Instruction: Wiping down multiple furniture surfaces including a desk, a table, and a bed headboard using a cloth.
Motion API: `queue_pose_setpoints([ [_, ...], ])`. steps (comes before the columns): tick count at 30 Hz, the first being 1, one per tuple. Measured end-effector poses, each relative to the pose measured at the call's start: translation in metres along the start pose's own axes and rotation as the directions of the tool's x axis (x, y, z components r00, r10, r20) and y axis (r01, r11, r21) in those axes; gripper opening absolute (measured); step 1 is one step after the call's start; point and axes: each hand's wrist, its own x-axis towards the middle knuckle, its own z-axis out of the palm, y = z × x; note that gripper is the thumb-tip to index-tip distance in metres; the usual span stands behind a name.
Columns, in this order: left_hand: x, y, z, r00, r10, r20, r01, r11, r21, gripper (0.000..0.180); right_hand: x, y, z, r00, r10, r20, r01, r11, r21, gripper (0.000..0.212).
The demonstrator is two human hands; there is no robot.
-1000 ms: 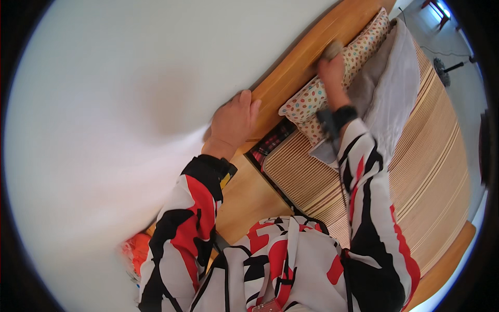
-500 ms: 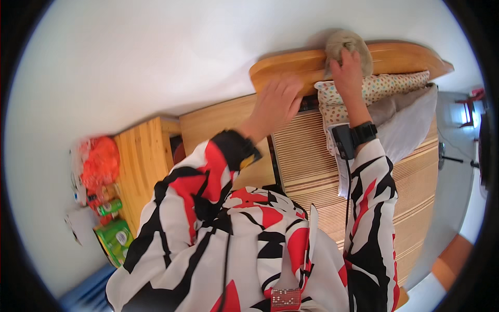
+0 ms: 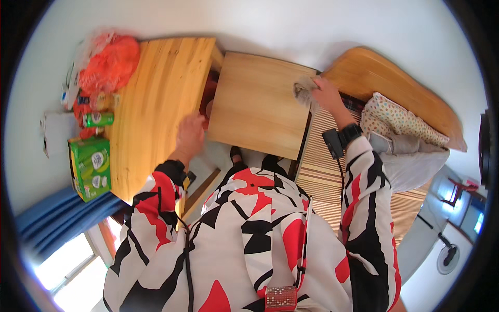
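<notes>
The right hand (image 3: 327, 96) pinches a crumpled grey-beige cloth (image 3: 303, 89) between its thumb and fingers, at the far right corner of the pale wooden cabinet (image 3: 257, 104). Whether the cloth touches the cabinet's top is hard to tell. The left hand (image 3: 190, 134) is blurred, just left of the cabinet's near left corner and in front of the edge of a yellow wooden worktop (image 3: 156, 99); I cannot tell whether its fingers are spread or curled.

The worktop is left of the cabinet. Farther left of the cabinet, along the worktop's outer side, are a red plastic bag (image 3: 112, 60), a green can (image 3: 97, 120) and a green box (image 3: 89, 169). Right of the cabinet come a striped mat (image 3: 321, 171) on the bed, a curved wooden headboard (image 3: 395, 86), a dotted pillow (image 3: 392, 117) and grey bedding (image 3: 413, 169).
</notes>
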Motion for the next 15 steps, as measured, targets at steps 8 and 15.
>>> queue_pose_setpoints([
  [8,0.003,-0.069,-0.007,0.955,-0.212,-0.205,0.225,0.973,0.042,0.048,-0.089,0.037,0.068,0.855,0.497,0.15,-0.478,0.641,0.6,0.035],
  [15,-0.005,-0.064,0.01,0.894,-0.276,-0.354,0.286,0.958,-0.026,0.047,-0.115,0.019,0.168,0.72,0.68,0.136,-0.683,0.66,0.313,0.072],
])
